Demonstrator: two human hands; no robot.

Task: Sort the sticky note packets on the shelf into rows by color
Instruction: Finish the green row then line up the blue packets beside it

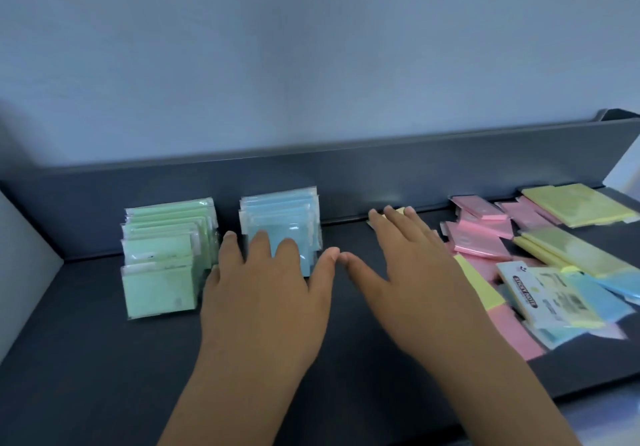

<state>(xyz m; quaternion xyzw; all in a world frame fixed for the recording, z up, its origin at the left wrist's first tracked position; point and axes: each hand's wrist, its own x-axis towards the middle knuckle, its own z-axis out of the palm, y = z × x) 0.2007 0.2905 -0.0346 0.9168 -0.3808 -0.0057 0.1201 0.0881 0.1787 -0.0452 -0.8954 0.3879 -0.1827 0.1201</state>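
Your right hand (412, 272), flat and grasping nothing, lies just left of the unsorted pile (485, 241); your left hand (263, 293), also released, is farther.

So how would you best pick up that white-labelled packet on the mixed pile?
Probably pinch the white-labelled packet across its left and right edges, from above, with the right hand: it lies uncovered on top of the pile, its thick left edge exposed.
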